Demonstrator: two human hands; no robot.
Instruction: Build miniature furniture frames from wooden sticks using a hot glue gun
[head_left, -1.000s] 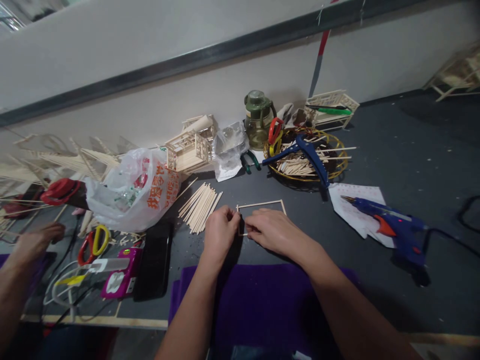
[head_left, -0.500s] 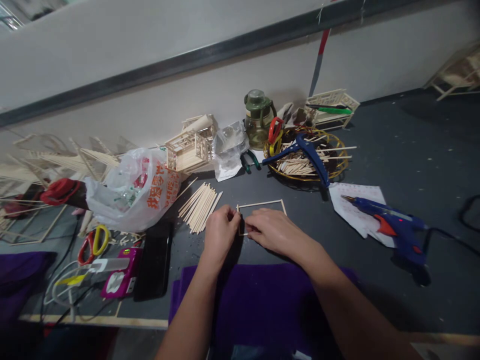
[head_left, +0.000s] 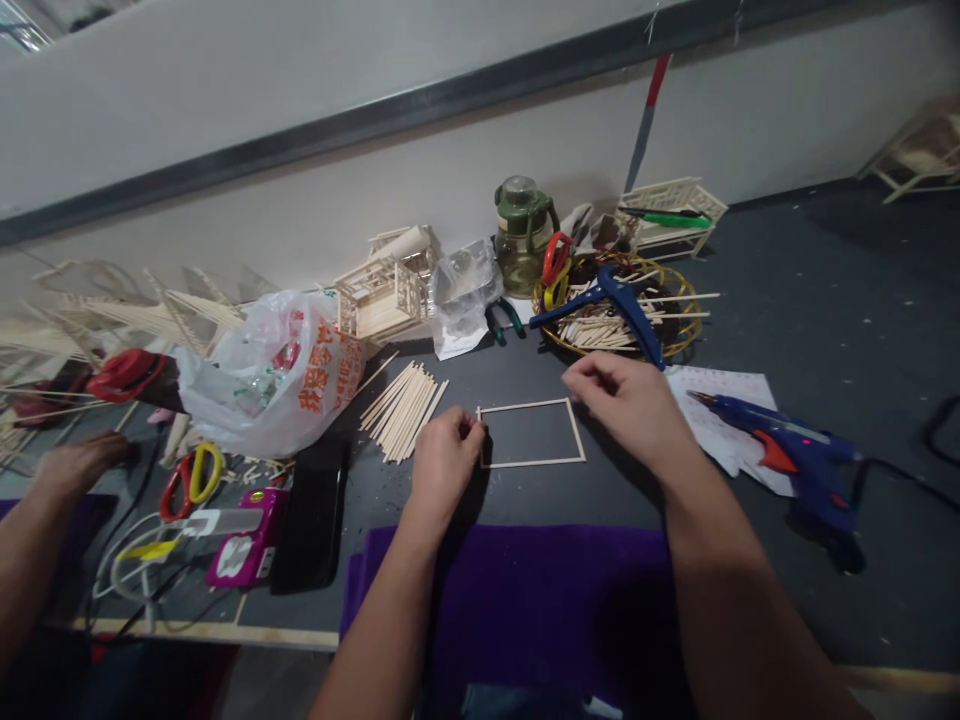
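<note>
The rectangular wooden-stick frame (head_left: 534,463) is lying flat on the dark table (head_left: 795,340), between the bundle of loose sticks (head_left: 401,415) and the glue gun (head_left: 806,455). The left hand (head_left: 444,462) is pinching its left side; the right hand (head_left: 634,405) is hovering near its far right corner, fingers curling, grip impossible to tell.

There are 2 pairs of scissors (head_left: 202,498), 1 basket (head_left: 699,315), 1 jug (head_left: 519,262) and 1 frame (head_left: 577,432) of 4 sticks.
</note>
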